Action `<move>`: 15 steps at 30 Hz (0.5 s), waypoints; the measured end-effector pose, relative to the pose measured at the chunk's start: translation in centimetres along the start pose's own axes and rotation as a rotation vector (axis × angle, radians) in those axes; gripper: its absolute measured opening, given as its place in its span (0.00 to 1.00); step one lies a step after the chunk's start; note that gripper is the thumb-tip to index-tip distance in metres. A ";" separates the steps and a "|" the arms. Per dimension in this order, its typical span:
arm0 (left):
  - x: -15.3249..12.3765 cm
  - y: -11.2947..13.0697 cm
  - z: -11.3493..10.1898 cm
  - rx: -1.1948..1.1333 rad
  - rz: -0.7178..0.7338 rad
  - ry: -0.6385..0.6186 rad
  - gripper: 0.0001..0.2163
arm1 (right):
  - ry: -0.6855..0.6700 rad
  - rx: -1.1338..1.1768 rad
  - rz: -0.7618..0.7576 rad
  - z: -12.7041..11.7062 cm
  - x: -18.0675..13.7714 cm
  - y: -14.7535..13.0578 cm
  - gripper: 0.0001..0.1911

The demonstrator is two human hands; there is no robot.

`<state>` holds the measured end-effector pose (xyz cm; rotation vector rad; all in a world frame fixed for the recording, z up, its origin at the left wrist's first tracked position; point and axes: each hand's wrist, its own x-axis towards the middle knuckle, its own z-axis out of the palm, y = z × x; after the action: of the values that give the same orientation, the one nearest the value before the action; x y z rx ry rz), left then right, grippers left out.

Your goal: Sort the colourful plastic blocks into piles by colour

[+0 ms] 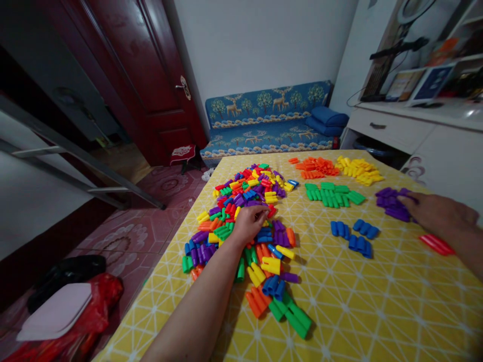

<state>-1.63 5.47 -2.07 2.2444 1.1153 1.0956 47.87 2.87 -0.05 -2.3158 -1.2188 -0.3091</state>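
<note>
A big mixed heap of coloured plastic pegs (241, 221) covers the left part of the yellow patterned tablecloth (377, 311). My left hand (251, 221) reaches into the heap's middle, fingers curled around a purple peg. My right hand (439, 213) lies at the right edge, its fingertips on the purple peg pile (392, 203). Beside that hand lie red pegs (435, 245). Sorted piles sit apart: orange (315, 168), yellow (360, 170), green (332, 193) and blue (354, 235).
A blue sofa (264, 123) with a deer print stands behind the table. A dark red door (151, 75) is at the left. White drawers and shelves (407, 125) fill the right. A red bag (86, 317) lies on the tiled floor.
</note>
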 end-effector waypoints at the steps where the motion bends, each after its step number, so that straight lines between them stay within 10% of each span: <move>1: 0.0 0.0 0.0 -0.001 0.000 -0.002 0.10 | -0.050 -0.043 0.016 -0.2 -0.2 -0.1 0.13; 4: 0.1 0.0 0.0 -0.001 0.000 -0.009 0.10 | -0.107 -0.195 0.045 -1.2 -1.5 -1.7 0.22; 8: 0.1 0.1 0.0 0.004 0.002 -0.011 0.09 | -0.005 0.095 -0.334 -2.6 -6.9 -7.4 0.20; 15: 0.0 0.0 0.0 0.001 -0.008 -0.012 0.10 | -0.653 0.543 -0.841 -4.1 -22.0 -18.5 0.16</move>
<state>-1.61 5.44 -2.09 2.2421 1.1196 1.0776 20.21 -6.01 0.27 -1.3589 -2.2223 0.4998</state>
